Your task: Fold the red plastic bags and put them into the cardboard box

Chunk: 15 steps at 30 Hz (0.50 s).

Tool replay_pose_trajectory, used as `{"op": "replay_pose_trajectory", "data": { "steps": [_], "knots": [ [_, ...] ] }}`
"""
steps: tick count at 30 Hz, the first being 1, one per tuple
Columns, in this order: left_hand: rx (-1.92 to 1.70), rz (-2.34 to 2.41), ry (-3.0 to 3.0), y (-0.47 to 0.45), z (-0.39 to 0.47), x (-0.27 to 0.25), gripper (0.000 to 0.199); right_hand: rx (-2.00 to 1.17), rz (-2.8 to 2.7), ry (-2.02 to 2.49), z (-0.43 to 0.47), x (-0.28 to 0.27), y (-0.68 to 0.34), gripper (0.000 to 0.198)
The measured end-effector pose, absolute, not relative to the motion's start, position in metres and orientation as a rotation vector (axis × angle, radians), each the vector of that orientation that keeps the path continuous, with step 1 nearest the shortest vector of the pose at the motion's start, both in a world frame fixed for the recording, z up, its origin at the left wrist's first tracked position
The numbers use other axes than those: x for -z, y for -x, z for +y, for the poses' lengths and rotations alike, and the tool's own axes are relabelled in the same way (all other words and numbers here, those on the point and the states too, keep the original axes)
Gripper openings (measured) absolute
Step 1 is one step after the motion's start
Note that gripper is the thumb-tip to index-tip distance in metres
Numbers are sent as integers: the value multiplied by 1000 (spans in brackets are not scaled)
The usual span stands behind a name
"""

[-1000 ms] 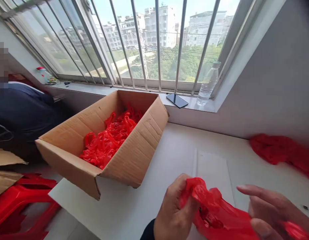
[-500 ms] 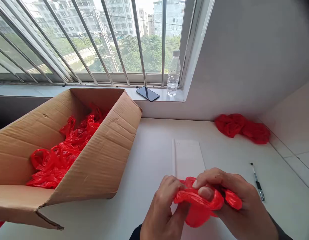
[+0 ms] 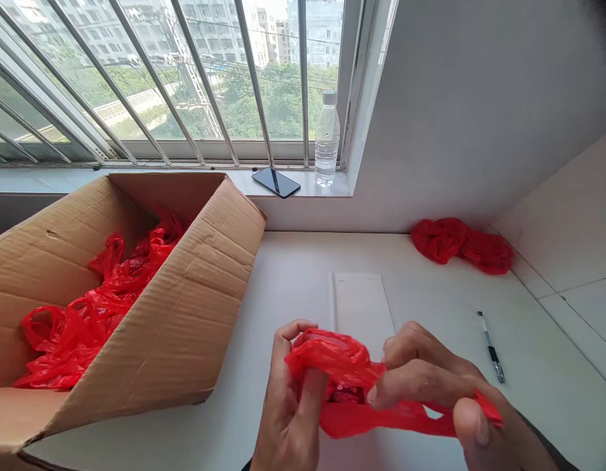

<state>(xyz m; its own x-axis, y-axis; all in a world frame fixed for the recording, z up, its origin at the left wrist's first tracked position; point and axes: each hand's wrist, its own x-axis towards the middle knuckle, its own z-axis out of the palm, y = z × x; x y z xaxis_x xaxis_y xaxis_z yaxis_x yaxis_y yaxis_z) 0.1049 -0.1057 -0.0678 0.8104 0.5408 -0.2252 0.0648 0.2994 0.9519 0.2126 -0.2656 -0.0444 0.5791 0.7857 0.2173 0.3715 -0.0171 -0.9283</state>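
A crumpled red plastic bag hangs low in the middle of the head view, above the white table. My left hand grips its bunched left end. My right hand pinches the stretched right part, and a thin strip of red plastic runs under its fingers. To the left an open cardboard box lies tilted, with several red plastic bags inside it.
A white flat sheet lies on the table just beyond my hands. A pen lies at the right. A heap of red bags sits by the wall. A phone and a water bottle stand on the windowsill.
The view has swung right, so the box sits further left and the person at the left is out of sight. My hands have pulled the bag apart and stretched it sideways.
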Motion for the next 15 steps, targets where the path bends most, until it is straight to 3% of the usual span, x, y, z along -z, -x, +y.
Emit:
{"op": "replay_pose_trajectory", "data": {
  "steps": [3,6,10,13,15],
  "knots": [
    [-324,642,-1541,-106,-124,67,51,-276,-1055,1768,-259,42,-212,57],
    [-371,513,-1818,-105,-140,76,60,-212,-1126,1776,-257,41,-214,40],
    [-311,268,-1967,-110,-141,84,27,-132,-1161,1737,-256,38,-210,17],
    [-216,142,-2013,-113,-134,81,32,-121,-1252,1640,-255,37,-207,5],
    [-247,215,-1987,-111,-132,80,36,-101,-1296,1584,-255,37,-209,18]
  ]
}}
